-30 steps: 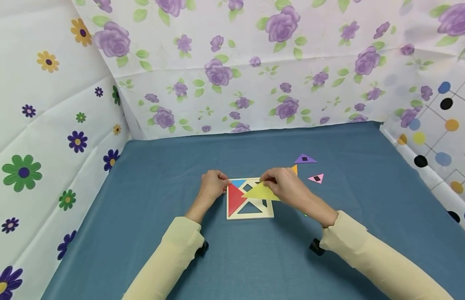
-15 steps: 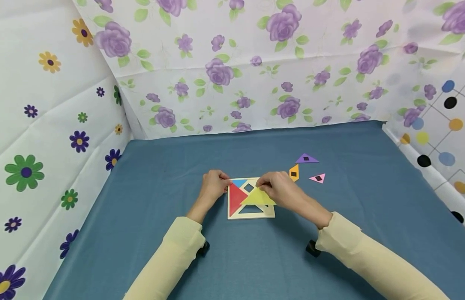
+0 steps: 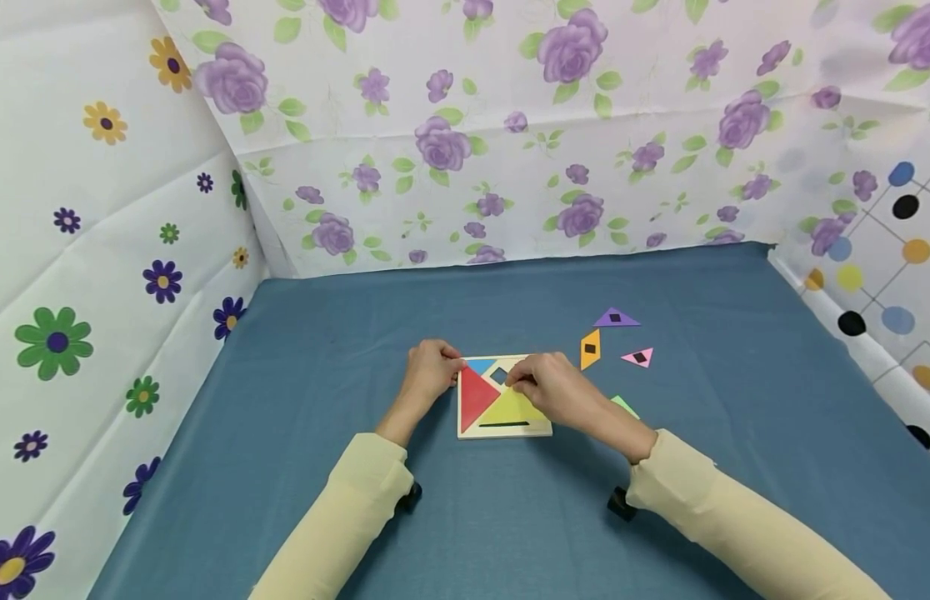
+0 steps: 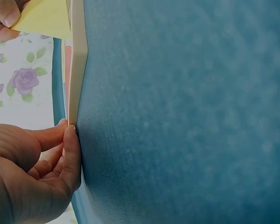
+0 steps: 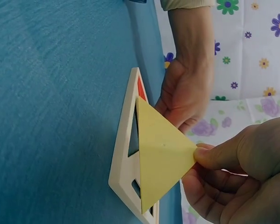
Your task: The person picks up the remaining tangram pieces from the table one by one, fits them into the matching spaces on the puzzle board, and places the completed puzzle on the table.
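My right hand (image 3: 558, 390) pinches a yellow triangle tangram piece (image 5: 161, 154) by one corner, between thumb and fingers. In the right wrist view the piece is tilted over the wooden tangram tray (image 5: 121, 158), its long edge close over the triangular cutout. From the head view it covers most of that cutout, leaving a dark strip. My left hand (image 3: 429, 368) grips the tray's far left corner with thumb and fingers, as the left wrist view also shows. A red triangle (image 3: 477, 398) and a blue piece (image 3: 480, 365) lie in the tray's slots.
Right of the tray lie a purple triangle (image 3: 617, 317), an orange parallelogram (image 3: 590, 349) and a pink triangle (image 3: 639, 357), each with a dark square on it. A green piece (image 3: 625, 407) is partly hidden behind the right hand. Floral sheets (image 3: 442, 192) border the blue cloth (image 3: 345, 333).
My right hand has moved left and slightly lower with the yellow triangle, which has come down over the tray's front cutout. My left hand keeps its grip on the tray corner.
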`<state>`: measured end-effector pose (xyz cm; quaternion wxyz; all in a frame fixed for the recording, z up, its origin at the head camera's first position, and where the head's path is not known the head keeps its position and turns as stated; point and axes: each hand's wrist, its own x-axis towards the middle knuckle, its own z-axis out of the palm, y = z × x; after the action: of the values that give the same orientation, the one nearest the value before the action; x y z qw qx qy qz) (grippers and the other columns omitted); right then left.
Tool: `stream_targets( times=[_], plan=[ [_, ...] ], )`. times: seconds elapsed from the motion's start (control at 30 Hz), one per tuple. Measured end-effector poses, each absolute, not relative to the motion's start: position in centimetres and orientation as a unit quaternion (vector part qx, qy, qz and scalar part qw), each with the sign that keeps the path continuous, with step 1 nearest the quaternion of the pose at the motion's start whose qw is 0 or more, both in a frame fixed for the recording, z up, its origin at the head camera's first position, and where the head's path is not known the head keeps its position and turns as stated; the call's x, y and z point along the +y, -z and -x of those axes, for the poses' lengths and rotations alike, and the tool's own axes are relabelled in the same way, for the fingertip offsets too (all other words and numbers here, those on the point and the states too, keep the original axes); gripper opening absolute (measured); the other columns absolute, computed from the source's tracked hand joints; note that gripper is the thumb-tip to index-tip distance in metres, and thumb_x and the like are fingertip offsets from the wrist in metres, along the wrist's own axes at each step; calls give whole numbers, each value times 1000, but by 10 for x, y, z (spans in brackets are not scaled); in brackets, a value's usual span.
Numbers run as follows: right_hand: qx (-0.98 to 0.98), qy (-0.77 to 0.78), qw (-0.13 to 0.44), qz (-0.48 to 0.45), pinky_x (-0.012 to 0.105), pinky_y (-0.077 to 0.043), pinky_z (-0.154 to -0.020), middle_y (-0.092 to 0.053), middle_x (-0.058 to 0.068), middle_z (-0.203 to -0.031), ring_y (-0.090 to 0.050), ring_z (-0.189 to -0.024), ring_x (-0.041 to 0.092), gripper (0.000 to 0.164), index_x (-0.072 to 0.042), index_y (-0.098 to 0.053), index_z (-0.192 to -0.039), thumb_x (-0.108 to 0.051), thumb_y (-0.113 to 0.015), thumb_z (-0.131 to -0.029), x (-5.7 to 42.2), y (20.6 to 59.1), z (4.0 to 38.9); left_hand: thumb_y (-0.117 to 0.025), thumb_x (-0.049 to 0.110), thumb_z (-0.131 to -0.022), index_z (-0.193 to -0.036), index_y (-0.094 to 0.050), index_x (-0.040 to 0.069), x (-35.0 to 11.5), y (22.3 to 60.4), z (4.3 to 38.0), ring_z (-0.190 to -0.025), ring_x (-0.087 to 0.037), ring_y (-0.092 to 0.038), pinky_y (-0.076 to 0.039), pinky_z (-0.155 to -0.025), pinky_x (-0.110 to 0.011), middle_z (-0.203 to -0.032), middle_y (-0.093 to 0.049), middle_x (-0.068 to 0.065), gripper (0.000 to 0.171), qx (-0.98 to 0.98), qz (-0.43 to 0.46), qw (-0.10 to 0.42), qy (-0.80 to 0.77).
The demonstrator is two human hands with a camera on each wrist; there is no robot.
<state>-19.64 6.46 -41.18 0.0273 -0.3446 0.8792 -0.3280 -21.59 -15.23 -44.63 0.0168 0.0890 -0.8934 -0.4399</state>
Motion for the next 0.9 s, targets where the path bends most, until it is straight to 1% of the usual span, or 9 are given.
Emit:
stream_targets(
  times=[0.2,0.33,0.6,0.9],
  plan=[
    [881,329,30,338,27,-58,-69,-76,9,-96,-62,-73,9,12,2,-78,-101,7,-69,-95,59,415,196,-74,6,-96,-99,-76,-3,-153,448,216,-65,-15,-67,-59,-58,-26,-82,-72,-11,9,-893,-83,19,442],
    [881,335,29,333,27,-57,-67,-75,8,-94,-61,-72,9,13,2,-78,-100,7,-68,-95,56,418,195,-75,6,-96,-98,-77,-2,-154,448,215,-64,-15,-67,-59,-57,-26,-80,-72,-11,9,-894,-78,22,441],
    [878,343,26,331,27,-58,-68,-76,9,-95,-62,-73,9,13,3,-78,-101,6,-67,-96,53,422,194,-75,8,-96,-100,-77,-1,-153,447,217,-66,-15,-69,-59,-59,-27,-83,-73,-11,11,-897,-90,15,433],
    [874,345,28,342,24,-48,-56,-73,7,-90,-53,-60,7,14,2,-78,-100,6,-65,-96,49,425,193,-77,10,-95,-99,-77,-1,-153,447,217,-62,-14,-67,-59,-59,-28,-81,-72,-9,11,-899,-99,7,426]
  ],
)
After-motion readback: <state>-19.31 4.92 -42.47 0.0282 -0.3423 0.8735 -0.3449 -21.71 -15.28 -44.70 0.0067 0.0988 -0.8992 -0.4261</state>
